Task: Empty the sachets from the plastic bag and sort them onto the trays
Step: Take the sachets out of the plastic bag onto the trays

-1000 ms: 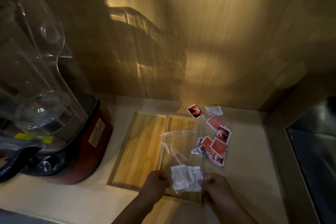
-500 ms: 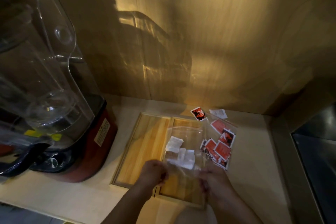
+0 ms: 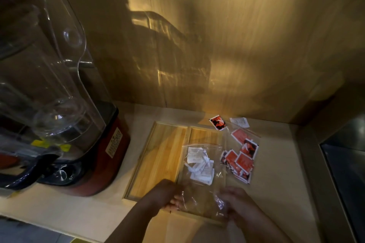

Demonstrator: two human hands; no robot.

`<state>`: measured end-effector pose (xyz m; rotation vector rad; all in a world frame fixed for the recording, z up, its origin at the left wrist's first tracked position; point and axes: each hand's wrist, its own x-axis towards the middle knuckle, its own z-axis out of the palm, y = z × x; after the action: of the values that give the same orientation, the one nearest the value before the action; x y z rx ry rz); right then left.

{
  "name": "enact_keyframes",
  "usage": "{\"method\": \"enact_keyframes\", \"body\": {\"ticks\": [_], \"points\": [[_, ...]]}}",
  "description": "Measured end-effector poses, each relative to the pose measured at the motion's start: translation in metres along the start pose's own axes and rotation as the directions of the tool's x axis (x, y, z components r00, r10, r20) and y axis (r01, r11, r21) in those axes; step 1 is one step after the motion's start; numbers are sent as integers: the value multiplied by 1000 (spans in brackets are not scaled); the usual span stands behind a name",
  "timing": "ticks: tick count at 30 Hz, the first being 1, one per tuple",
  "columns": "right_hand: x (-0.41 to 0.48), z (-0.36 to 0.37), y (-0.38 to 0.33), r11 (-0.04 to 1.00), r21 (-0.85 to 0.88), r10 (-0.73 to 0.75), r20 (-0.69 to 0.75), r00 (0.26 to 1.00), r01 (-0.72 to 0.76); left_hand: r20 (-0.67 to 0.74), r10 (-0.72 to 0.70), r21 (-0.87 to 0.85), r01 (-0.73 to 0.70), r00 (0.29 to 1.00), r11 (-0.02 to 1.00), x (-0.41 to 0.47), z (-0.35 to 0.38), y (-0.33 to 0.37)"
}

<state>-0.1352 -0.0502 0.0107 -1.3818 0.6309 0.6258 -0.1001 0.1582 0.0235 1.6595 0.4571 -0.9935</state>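
Note:
A clear plastic bag [image 3: 203,191] lies tipped over the right wooden tray [image 3: 205,134], its mouth pointing away from me. Several white sachets [image 3: 200,165] sit bunched near that mouth, still under the plastic. My left hand [image 3: 165,193] grips the bag's near left corner and my right hand [image 3: 235,201] grips its near right corner. The left wooden tray [image 3: 160,158] is bare. Red sachets [image 3: 240,159] lie in a second clear bag on the counter right of the trays. One red-and-black sachet [image 3: 217,122] and one white sachet [image 3: 239,121] lie loose behind them.
A large blender [image 3: 49,104] with a clear hood and red base stands at the left, close to the left tray. A wooden wall rises behind the counter. A metal sink [image 3: 343,163] is at the right edge.
Both hands have lowered and tilted the bag. The white sachets slid from the end near my hands toward the bag's far mouth, over the right tray.

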Motion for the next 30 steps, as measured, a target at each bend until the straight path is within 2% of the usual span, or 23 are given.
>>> {"method": "enact_keyframes", "body": {"ticks": [2, 4, 11, 15, 19, 22, 26, 30], "points": [[4, 5, -8, 997, 79, 0, -35, 999, 3, -41, -5, -91, 1, 999, 996, 3, 4, 10], [6, 8, -19, 997, 75, -5, -51, 999, 9, -98, 15, -162, -31, 995, 986, 7, 7, 20], [3, 10, -73, 990, 84, -115, -32, 993, 117, -223, 203, -142, -238, 953, 961, -6, 0, 70], [-11, 5, -96, 978, 34, -206, -5, 979, 206, -218, 237, -222, -285, 947, 932, -22, -10, 90], [-22, -2, -105, 960, 74, -272, 21, 962, 270, -198, 272, -247, -316, 942, 916, -39, -11, 99], [-31, -10, -106, 937, 96, -336, -5, 942, 335, -184, 340, -195, -373, 922, 907, -49, -6, 100], [-43, -29, -93, 902, 66, -424, -42, 905, 426, -188, 484, -50, -501, 855, 864, -60, 12, 101], [-57, -59, -67, 868, -10, -487, -210, 848, 496, -91, 590, 26, -591, 802, 807, -52, 46, 99]]}}
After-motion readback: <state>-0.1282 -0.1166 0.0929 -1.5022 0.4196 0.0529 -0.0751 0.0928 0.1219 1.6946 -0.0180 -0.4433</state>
